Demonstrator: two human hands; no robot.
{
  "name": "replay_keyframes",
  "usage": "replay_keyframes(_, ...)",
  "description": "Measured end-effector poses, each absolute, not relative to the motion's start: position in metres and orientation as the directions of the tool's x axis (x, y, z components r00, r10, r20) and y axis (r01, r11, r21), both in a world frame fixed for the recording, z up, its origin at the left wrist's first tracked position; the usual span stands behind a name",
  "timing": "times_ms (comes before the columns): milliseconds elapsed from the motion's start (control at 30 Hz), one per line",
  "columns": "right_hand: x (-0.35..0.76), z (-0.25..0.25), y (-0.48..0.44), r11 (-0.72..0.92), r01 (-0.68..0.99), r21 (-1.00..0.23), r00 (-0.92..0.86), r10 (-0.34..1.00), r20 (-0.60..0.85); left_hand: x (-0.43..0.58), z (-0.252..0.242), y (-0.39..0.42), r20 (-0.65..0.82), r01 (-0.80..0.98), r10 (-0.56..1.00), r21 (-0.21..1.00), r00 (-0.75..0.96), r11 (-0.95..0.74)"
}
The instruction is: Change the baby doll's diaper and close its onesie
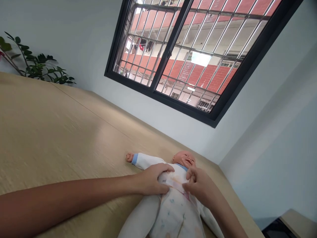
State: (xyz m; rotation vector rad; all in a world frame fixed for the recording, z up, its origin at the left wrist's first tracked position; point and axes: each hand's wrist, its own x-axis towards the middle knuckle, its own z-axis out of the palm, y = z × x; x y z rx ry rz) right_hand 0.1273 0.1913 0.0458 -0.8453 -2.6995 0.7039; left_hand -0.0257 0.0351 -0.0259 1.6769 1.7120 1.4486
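A baby doll [151,161] lies on its back on the wooden table, its head toward the wall. It wears a white outfit with blue collar and cuffs. Across its lower belly and between its legs is a white, faintly printed piece that looks like a diaper [173,211]. My left hand [155,178] grips the doll's side at the waist, thumb near the diaper's upper edge and fingers on the torso. My right hand [199,183] is closed with curled fingers at the doll's other side, thumb by the diaper's edge; what it pinches is hidden.
The wooden table [74,138] stretches away to the left and back. A green plant [46,67] shows beyond its far left edge. A black-framed window [158,79] with metal bars is in the white wall. A dark object [278,229] sits at the lower right.
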Motion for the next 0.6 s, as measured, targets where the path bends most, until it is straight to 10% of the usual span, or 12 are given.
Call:
replay_keyframes(267, 0.181, 0.017, 0.213, 0.570, 0.295, -0.766, -0.781, 0.606, 0.150, 0.000, -0.002, 0.024, 0.571, 0.753, 0.821, 0.542, -0.005, -0.372)
replay_keyframes(600, 0.191, -0.048, 0.182, 0.489, 0.123, -0.864, -0.636, 0.707, 0.310, -0.003, -0.023, 0.026, 0.548, 0.651, 0.836, 0.636, -0.004, -0.414)
